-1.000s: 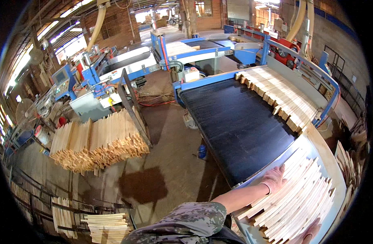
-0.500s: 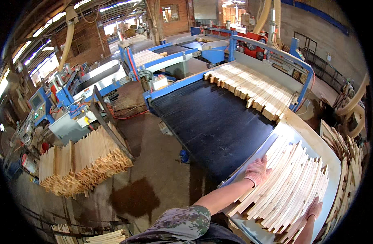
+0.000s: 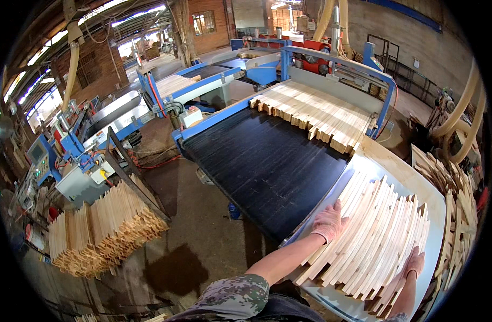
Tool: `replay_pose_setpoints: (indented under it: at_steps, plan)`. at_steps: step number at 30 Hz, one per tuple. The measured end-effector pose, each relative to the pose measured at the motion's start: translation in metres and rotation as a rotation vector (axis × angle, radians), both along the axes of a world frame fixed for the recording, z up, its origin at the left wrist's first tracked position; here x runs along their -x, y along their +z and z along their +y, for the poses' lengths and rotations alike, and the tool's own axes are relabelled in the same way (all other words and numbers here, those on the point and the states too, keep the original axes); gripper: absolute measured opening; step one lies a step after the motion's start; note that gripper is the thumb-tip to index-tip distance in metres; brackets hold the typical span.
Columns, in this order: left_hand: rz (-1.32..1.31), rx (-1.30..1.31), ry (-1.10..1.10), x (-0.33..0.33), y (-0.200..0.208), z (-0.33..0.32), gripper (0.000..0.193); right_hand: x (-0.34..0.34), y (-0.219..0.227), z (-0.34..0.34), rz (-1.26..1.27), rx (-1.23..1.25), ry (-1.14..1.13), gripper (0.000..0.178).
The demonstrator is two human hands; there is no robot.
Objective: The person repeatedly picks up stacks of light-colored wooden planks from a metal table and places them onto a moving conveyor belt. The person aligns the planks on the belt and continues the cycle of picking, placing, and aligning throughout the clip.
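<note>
A row of long, pale wooden strips (image 3: 372, 236) lies side by side on a smooth light-grey side table (image 3: 437, 236), their ends uneven. My left hand (image 3: 330, 221), in a pinkish work glove, presses against the left side of the row with its fingers curled over the outer strips. On the opposite side, my right hand (image 3: 415, 262), also gloved, grips the right edge, its fingers partly hidden by the strips. The row is held between both hands. Just left of the table is a wide black conveyor belt (image 3: 267, 172).
More wooden pieces (image 3: 315, 112) lie across the belt's far end, before a blue machine frame (image 3: 342, 56). A large stack of strips (image 3: 103, 228) stands at the left, near a control panel (image 3: 42, 155). Loose scrap wood (image 3: 460, 214) is piled at the right.
The view has turned a little to the right, so the machines and stacks appear farther left. Both hands stay on the sides of the strip row.
</note>
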State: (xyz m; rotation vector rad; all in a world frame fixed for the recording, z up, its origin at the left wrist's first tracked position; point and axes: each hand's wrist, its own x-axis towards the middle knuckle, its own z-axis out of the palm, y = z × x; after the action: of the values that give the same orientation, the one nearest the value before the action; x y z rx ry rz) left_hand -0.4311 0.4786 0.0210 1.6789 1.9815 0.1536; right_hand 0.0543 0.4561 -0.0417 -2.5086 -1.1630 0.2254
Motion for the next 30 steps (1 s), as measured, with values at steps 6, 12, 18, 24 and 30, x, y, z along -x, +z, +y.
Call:
replay_pose_setpoints:
  at_steps: [6, 12, 18, 24, 30]
  plan:
    - [-0.001, -0.032, -0.022, -0.002, -0.005, 0.002, 0.087, -0.014, -0.007, 0.002, -0.035, 0.017, -0.021, 0.089]
    - [-0.009, -0.053, -0.031, 0.001, -0.004, 0.0, 0.089, 0.002, 0.006, -0.001, -0.04, 0.059, -0.043, 0.089]
    - [0.014, -0.079, -0.03, 0.002, -0.005, 0.0, 0.089, -0.008, -0.006, 0.005, -0.04, 0.021, -0.028, 0.091]
    - [0.028, -0.058, -0.003, -0.002, -0.002, -0.004, 0.088, -0.027, -0.023, 0.008, -0.018, -0.002, -0.014, 0.091]
    - [0.045, -0.135, 0.026, 0.0, -0.034, 0.004, 0.089, -0.041, -0.045, 0.025, 0.042, -0.018, 0.047, 0.094]
